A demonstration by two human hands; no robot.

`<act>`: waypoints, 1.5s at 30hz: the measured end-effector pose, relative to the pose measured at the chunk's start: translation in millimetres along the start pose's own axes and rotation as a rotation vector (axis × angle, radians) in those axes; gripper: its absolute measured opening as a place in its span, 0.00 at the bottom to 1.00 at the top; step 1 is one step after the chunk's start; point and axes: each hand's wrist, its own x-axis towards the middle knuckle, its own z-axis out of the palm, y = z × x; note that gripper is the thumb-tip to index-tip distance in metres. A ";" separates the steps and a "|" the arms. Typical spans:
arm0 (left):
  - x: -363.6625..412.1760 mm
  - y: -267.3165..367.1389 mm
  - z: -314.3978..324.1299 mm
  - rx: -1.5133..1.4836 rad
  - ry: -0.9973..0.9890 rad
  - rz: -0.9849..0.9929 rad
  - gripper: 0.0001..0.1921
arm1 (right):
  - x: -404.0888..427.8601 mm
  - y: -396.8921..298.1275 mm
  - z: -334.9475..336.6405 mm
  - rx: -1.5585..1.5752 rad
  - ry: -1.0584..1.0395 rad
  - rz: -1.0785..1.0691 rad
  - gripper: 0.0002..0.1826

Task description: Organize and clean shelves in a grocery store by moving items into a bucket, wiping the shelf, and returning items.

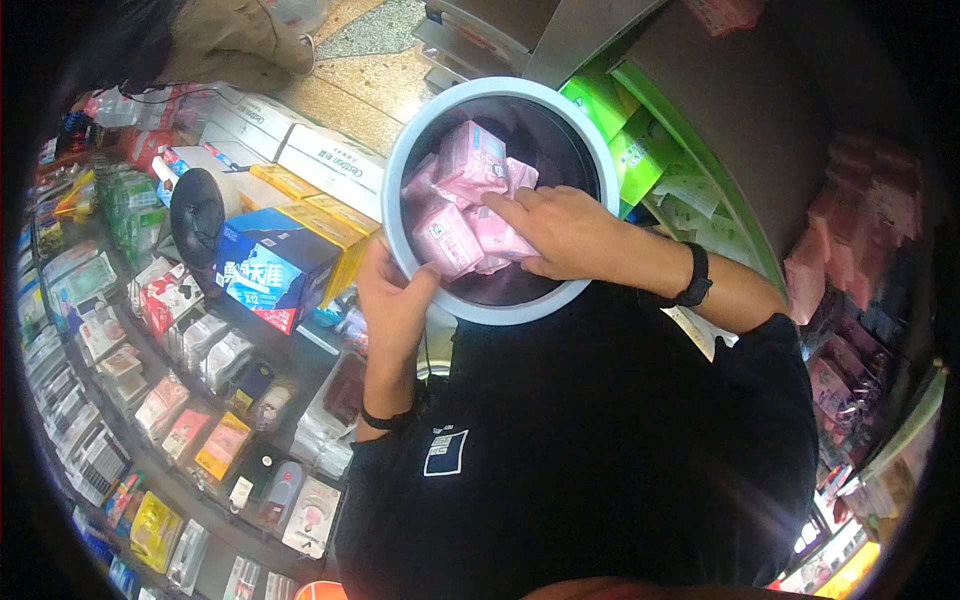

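A round tub with a light blue rim [501, 88] and a dark inside is in front of my chest. Several pink plastic-wrapped packs [472, 161] lie heaped in it. My left hand [394, 289] grips the rim at the tub's lower left, thumb over the edge. My right hand [566, 229] reaches over the right side of the rim, with its fingers on a pink pack [499, 234] at the heap's right; the fingertips' undersides are hidden, so I cannot tell whether they grip it.
Shelves with packaged goods [221, 446] curve along the left. A blue carton [277, 259], yellow boxes [337, 221] and white cartons [330, 161] stand left of the tub. Green boxes [637, 154] are at the right, more pink packs [862, 217] farther right. A person's leg [232, 45] shows at the upper left.
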 end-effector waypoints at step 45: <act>6.2 7.0 7.8 0.045 0.054 -0.004 0.13 | -54.1 28.8 -76.4 -0.156 0.778 -0.100 0.18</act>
